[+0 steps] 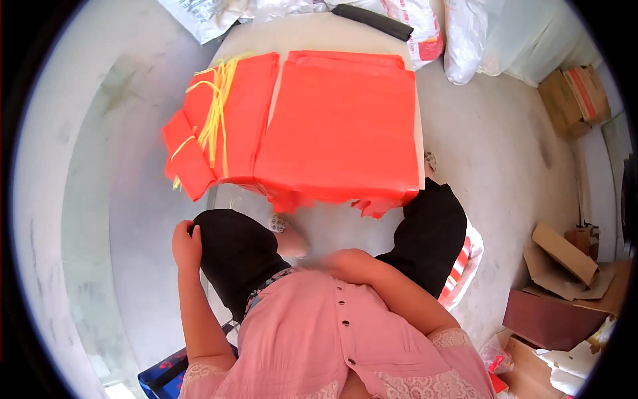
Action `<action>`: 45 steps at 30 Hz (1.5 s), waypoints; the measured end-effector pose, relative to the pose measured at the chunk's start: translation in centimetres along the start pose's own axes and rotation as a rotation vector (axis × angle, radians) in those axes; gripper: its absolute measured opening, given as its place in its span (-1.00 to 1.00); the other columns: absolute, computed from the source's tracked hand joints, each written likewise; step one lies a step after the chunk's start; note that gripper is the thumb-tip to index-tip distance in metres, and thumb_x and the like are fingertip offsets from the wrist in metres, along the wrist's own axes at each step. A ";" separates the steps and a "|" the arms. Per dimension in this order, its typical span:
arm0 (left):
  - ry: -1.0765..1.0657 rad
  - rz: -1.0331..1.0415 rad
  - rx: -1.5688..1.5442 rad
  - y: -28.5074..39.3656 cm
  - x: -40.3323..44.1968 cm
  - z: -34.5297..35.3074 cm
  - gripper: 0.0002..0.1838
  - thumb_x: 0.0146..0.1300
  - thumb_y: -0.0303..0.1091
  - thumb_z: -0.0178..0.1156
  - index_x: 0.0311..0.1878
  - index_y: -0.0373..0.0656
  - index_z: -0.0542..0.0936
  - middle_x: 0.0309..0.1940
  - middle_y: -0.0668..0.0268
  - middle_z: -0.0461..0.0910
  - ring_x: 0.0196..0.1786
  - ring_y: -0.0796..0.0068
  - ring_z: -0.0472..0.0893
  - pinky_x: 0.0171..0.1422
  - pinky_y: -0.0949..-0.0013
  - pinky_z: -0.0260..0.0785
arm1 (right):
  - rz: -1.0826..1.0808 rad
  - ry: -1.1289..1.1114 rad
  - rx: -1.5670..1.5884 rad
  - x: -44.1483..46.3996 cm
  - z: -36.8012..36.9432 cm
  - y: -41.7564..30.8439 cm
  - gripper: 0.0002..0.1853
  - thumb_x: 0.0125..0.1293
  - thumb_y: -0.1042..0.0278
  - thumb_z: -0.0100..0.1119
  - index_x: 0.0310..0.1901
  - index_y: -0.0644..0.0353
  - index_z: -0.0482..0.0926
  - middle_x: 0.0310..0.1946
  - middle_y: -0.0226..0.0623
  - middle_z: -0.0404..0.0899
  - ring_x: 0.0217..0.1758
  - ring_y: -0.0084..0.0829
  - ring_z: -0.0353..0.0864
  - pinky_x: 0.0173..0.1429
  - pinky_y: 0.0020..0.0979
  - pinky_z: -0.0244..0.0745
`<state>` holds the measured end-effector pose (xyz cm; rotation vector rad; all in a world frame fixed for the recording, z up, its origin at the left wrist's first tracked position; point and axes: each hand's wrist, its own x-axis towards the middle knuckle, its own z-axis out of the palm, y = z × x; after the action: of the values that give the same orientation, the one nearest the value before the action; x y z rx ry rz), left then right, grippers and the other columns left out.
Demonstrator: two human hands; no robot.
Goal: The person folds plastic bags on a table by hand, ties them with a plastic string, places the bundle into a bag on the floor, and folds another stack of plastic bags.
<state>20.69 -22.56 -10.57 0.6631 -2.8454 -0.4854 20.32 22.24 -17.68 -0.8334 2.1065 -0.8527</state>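
A broad stack of red fabric sheets covers the right part of the table in front of me, its near edge hanging over in ragged folds. Left of it lies a narrower folded red stack, with a bunch of yellow strings draped across. A small red roll tied with yellow string sits at the left edge. My left hand rests on my left knee, holding nothing, its fingers partly hidden. At my waist is my right hand, blurred, its fingers not clear; both hands are apart from the fabric.
A black rolled item lies at the table's far edge, beside white plastic bags. Cardboard boxes stand at the far right, with open cartons nearer. A red-and-white bag is beside my right leg.
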 end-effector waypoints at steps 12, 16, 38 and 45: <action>0.207 -0.025 0.076 2.9 -3.8 -1.1 -0.60 0.63 -0.14 0.06 -0.29 -0.26 0.45 -0.41 0.03 0.53 -0.28 -0.08 0.53 -0.16 -0.03 0.37 | 0.057 0.133 -0.125 0.9 -1.0 3.2 -0.58 0.46 0.21 0.24 0.29 0.12 0.64 0.14 -0.03 0.70 0.23 0.01 0.64 0.29 -0.06 0.55; 0.177 -0.009 0.024 2.8 -3.4 1.7 -0.64 0.61 -0.20 0.08 -0.31 -0.27 0.45 -0.39 0.02 0.53 -0.28 -0.10 0.52 -0.16 -0.03 0.37 | -0.019 0.048 -0.119 1.5 -0.5 3.3 -0.57 0.47 0.23 0.23 0.31 0.12 0.63 0.16 -0.05 0.70 0.24 -0.01 0.65 0.31 -0.08 0.55; 0.056 0.459 -0.178 7.4 -5.8 -1.1 -0.89 0.29 -0.46 0.35 -0.27 -0.23 0.59 -0.33 0.02 0.59 -0.21 -0.13 0.58 -0.10 -0.05 0.44 | -0.555 0.546 0.132 16.6 0.9 -7.2 -0.76 0.27 0.55 0.27 -0.03 0.16 0.58 0.04 -0.14 0.62 0.14 -0.01 0.60 0.21 -0.11 0.56; 0.006 0.337 -0.071 5.9 -6.8 1.7 -0.77 0.31 -0.48 0.34 -0.34 -0.20 0.44 -0.38 0.00 0.58 -0.27 -0.18 0.56 -0.21 -0.11 0.38 | -0.405 0.402 0.298 14.3 0.6 -9.0 -0.86 0.42 0.49 0.14 -0.02 0.18 0.55 -0.10 -0.08 0.68 0.05 0.07 0.65 0.11 -0.07 0.57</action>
<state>23.97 -13.98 -10.74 0.1649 -2.8356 -0.5200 15.65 6.07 -16.35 -1.0055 2.0909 -1.6204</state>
